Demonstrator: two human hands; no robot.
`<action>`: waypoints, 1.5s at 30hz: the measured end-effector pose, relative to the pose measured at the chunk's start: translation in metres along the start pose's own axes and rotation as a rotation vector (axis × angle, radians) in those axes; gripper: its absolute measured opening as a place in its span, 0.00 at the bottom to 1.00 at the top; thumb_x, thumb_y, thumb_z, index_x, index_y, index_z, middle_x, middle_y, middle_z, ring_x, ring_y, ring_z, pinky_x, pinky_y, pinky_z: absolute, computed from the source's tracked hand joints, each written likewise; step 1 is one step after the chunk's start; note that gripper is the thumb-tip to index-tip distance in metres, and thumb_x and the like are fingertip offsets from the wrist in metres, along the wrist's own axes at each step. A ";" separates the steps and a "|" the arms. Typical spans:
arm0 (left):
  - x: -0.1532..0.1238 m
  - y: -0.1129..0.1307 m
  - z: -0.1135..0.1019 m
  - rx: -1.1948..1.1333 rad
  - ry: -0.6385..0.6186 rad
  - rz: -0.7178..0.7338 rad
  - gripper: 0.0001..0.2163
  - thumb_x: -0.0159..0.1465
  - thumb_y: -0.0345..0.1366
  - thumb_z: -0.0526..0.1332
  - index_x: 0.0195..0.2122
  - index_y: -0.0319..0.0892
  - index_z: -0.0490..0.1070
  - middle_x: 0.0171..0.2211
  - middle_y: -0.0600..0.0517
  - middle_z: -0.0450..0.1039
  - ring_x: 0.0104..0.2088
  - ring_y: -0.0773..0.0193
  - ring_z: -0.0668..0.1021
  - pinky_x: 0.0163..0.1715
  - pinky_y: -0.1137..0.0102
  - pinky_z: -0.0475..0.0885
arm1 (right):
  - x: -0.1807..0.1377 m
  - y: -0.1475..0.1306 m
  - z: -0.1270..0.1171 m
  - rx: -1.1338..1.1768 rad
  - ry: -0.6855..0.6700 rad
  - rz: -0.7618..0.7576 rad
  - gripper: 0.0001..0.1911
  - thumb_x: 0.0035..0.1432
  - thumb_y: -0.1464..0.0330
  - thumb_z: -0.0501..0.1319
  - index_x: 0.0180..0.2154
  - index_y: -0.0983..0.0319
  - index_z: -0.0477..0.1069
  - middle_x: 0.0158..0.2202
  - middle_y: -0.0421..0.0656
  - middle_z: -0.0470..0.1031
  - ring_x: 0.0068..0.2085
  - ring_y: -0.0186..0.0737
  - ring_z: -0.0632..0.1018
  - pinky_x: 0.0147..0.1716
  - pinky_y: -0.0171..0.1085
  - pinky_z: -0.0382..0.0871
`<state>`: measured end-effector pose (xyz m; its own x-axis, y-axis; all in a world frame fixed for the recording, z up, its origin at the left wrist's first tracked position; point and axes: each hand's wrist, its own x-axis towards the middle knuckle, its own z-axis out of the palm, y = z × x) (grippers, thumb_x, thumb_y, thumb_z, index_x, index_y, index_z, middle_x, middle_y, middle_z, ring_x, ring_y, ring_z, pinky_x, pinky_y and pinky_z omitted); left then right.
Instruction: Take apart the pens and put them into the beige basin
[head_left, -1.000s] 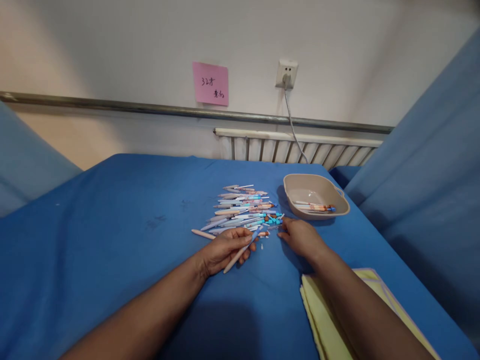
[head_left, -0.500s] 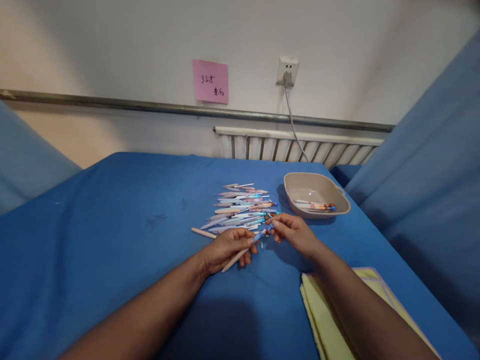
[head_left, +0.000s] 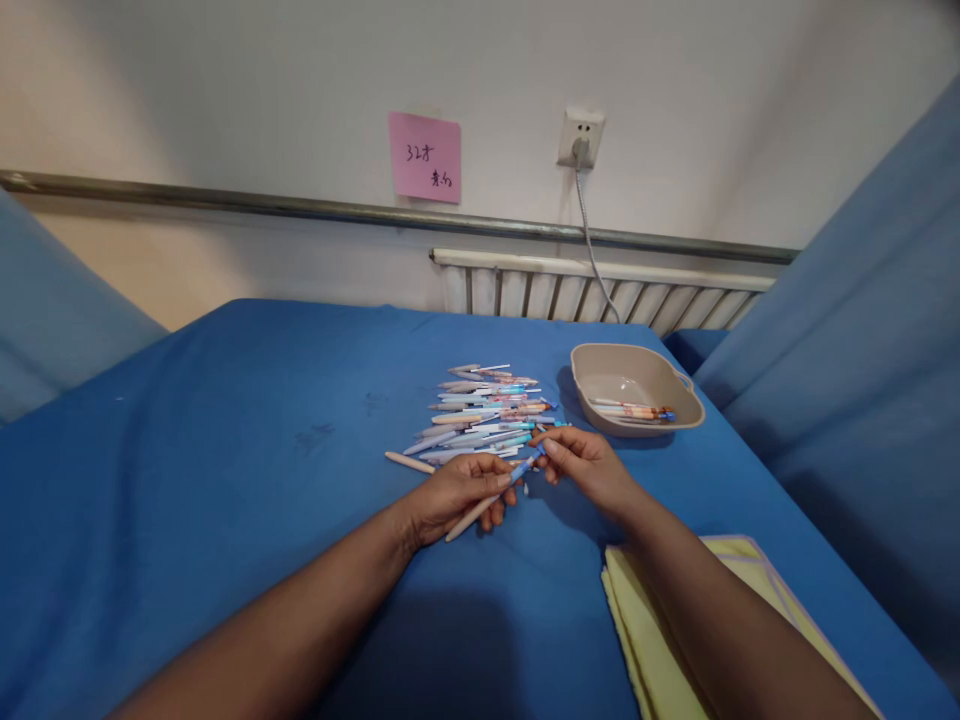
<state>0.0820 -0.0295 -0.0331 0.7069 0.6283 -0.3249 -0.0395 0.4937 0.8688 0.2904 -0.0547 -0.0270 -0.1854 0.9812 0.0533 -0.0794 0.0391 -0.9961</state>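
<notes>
My left hand (head_left: 469, 490) is closed around a pen (head_left: 471, 518) with a cream lower barrel and a blue patterned upper part. The pen slants up to the right across my fingers. At its blue upper end, my right hand (head_left: 581, 462) pinches the tip between thumb and fingers. Just beyond both hands lies a spread of pen parts (head_left: 465, 405), with pale barrels, white refills and coloured upper pieces. One cream barrel (head_left: 409, 461) sticks out to the left of them. A tiny pale piece lies beside my left fingertips, too small to make out.
A beige basin (head_left: 611, 372) at the right holds several pens (head_left: 634, 411). A folded yellow cloth (head_left: 637, 630) lies under my right forearm. Blue sheeting (head_left: 262, 420) covers the surface. Behind it are a radiator (head_left: 517, 290), a metal rail and a plugged-in socket (head_left: 581, 138).
The blue end piece in my right fingers now sits in line with the pen's upper part, where a small gap showed before. The hands have barely moved; the view has shifted slightly.
</notes>
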 end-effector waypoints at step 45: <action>0.002 -0.001 0.001 -0.025 0.031 0.013 0.15 0.54 0.42 0.67 0.34 0.36 0.69 0.27 0.52 0.73 0.19 0.73 0.73 0.17 0.79 0.67 | -0.003 0.006 0.025 0.294 0.085 0.197 0.15 0.42 0.62 0.71 0.32 0.64 0.77 0.23 0.38 0.70 0.21 0.27 0.63 0.20 0.30 0.55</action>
<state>0.0843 -0.0289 -0.0346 0.6838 0.6532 -0.3251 -0.0670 0.4999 0.8635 0.2663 -0.0618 -0.0316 -0.1440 0.9773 -0.1557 -0.3309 -0.1958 -0.9231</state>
